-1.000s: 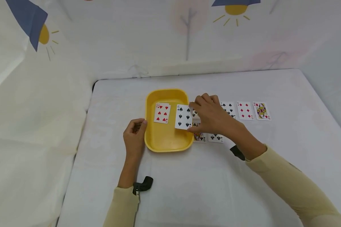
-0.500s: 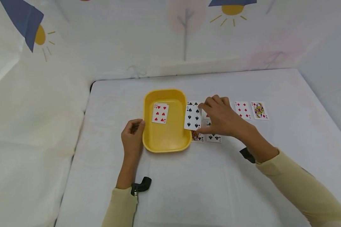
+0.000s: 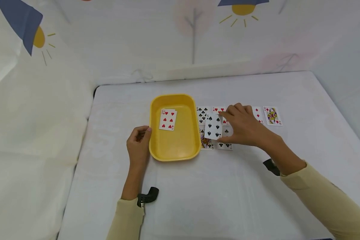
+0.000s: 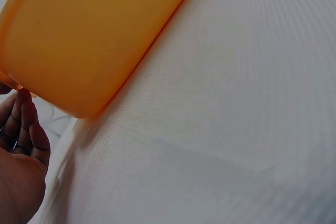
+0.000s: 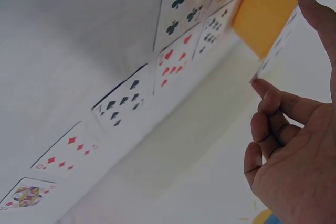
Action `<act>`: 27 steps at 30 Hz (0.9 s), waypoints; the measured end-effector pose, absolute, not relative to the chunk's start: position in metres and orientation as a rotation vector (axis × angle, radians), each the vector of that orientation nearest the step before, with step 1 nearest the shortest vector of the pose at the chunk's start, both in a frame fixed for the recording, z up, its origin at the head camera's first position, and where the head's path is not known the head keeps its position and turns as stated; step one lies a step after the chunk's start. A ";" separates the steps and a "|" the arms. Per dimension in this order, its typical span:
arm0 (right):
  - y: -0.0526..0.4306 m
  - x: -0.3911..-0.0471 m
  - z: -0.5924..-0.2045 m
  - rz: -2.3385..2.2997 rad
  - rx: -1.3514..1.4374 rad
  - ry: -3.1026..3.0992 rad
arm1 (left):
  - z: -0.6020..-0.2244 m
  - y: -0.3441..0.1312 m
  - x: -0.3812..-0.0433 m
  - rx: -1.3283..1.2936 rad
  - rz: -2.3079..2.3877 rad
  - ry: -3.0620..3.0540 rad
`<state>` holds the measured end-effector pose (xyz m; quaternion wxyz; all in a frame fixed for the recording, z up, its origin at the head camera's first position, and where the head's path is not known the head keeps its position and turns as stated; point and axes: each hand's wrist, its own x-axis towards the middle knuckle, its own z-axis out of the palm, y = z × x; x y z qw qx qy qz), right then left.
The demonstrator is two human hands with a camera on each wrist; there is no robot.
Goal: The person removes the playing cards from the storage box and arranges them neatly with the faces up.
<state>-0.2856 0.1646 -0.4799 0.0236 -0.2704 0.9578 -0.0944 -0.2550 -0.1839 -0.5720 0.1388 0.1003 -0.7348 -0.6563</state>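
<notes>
In the head view my right hand [image 3: 246, 128] holds a six of spades [image 3: 213, 126] by its edges, between thumb and fingers, raised over the laid-out cards. The right wrist view shows that same playing card [image 5: 278, 43] nearly edge-on. My left hand [image 3: 139, 144] is at the left side of a yellow tray [image 3: 174, 156]; in the left wrist view its fingertips pinch the tray's rim. Inside the tray lies a six of hearts [image 3: 168, 120], on top of at least one other card.
Right of the tray lie face-up cards in two rows: an eight of clubs [image 3: 202, 115], a seven of hearts [image 3: 218, 110], a queen of diamonds [image 3: 272, 116], a seven of clubs [image 3: 225, 146] and others partly covered by the right hand. A cloth wall [image 3: 156, 50] stands behind the table.
My right hand has carried the six of spades rightward, from above the tray to above the cards beside it. The left hand has stayed at the tray's rim.
</notes>
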 end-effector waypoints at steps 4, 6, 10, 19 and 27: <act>0.172 -0.284 -0.482 -0.293 -0.822 2.969 | -0.572 -0.185 -0.255 0.292 -1.905 -2.123; 0.175 -0.283 -0.484 -0.303 -0.826 2.973 | -0.571 -0.186 -0.255 0.298 -1.903 -2.128; 0.181 -0.280 -0.487 -0.305 -0.845 2.964 | -0.571 -0.189 -0.252 0.298 -1.903 -2.132; 0.198 -0.275 -0.489 -0.273 -0.810 2.938 | -0.570 -0.192 -0.252 0.279 -1.897 -2.133; 0.213 -0.271 -0.494 -0.304 -0.789 2.919 | -0.567 -0.193 -0.251 0.330 -1.896 -2.164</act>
